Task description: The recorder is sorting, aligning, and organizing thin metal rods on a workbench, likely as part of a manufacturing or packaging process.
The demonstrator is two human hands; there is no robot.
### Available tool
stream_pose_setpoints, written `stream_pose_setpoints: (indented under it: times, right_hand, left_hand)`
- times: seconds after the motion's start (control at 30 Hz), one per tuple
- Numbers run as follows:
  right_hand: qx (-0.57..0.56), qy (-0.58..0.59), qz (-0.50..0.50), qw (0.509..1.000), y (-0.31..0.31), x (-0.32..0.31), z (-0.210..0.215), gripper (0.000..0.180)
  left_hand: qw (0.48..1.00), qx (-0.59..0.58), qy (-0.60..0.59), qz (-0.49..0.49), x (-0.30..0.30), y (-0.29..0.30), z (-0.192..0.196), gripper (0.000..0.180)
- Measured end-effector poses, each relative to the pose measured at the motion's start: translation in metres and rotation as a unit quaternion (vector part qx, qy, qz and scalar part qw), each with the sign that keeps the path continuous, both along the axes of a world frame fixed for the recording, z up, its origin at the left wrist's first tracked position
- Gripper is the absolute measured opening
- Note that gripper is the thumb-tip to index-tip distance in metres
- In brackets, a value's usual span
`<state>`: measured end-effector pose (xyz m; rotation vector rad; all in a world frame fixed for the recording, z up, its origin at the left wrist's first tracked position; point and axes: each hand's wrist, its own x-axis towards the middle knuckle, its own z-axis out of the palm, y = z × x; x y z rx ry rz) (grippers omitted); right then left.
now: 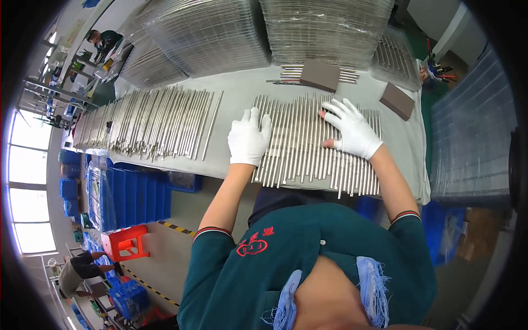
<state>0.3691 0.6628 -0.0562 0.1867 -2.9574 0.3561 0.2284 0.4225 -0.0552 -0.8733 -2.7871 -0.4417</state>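
Both gloved hands pressed flat, palms down, on a row of metal rods (308, 148): left hand (249, 138) fingers together, right hand (352, 131) fingers spread. Beyond the right hand, two brown blocks (320, 75).

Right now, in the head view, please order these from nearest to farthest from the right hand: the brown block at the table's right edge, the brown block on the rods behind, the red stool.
From the right hand:
1. Right block, right of the hand.
2. Back block, behind the hand, slightly left.
3. Red stool, on the floor, far left.
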Motion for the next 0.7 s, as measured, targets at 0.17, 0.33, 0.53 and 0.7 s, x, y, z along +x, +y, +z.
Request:
stream_pose_setpoints:
  times: [0.17,0.33,0.53,0.7]
  right_hand:
    - [-0.081,0.023,-0.056,0.995,0.009,-0.011,-0.004,0.065]
    - [-0.053,0.082,-0.181,0.979,0.034,-0.060,0.013,0.059]
    - [0.004,-0.047,-0.234,0.971,0.037,-0.086,0.033,0.084]
    - [0.134,0.228,-0.134,0.955,0.039,-0.071,0.038,0.076]
  left_hand:
    - [0.999,0.041,0.028,0.010,0.003,-0.004,-0.007,0.039]
    - [0.994,0.104,-0.011,-0.035,-0.006,-0.023,-0.013,0.040]
    - [0.748,0.497,-0.440,0.019,-0.023,-0.066,-0.012,0.040]
    - [0.729,0.499,-0.468,-0.015,-0.025,-0.070,-0.014,0.037]
